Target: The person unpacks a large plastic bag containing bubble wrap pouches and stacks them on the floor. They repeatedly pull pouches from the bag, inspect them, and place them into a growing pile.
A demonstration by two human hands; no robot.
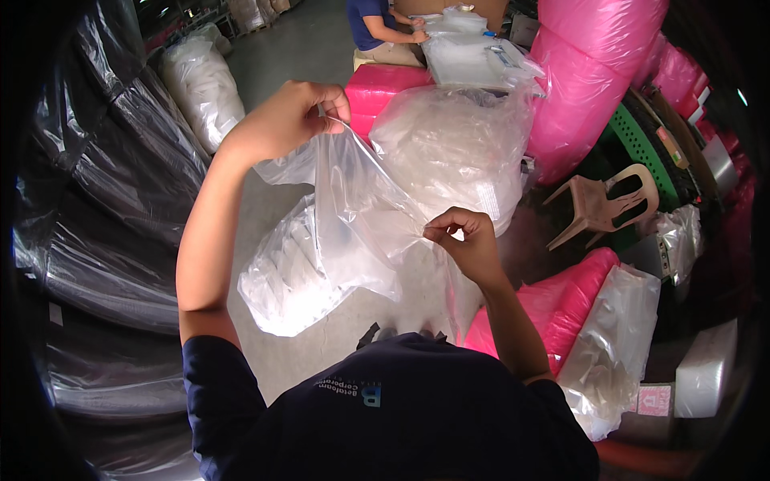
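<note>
the left hand (289, 116) pinches the clear plastic bag (361, 208) by its upper edge while the right hand (465, 240) pinches it lower down (film stretched between them), so pulling evenly should likely avoid tearing.

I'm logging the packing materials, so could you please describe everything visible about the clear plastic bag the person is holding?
The clear plastic bag is thin, glossy, wrinkled film, see-through and apparently empty. It hangs stretched between both hands: the left hand pinches its upper edge high up, the right hand pinches it lower. Behind it sit stuffed clear bags.
</note>
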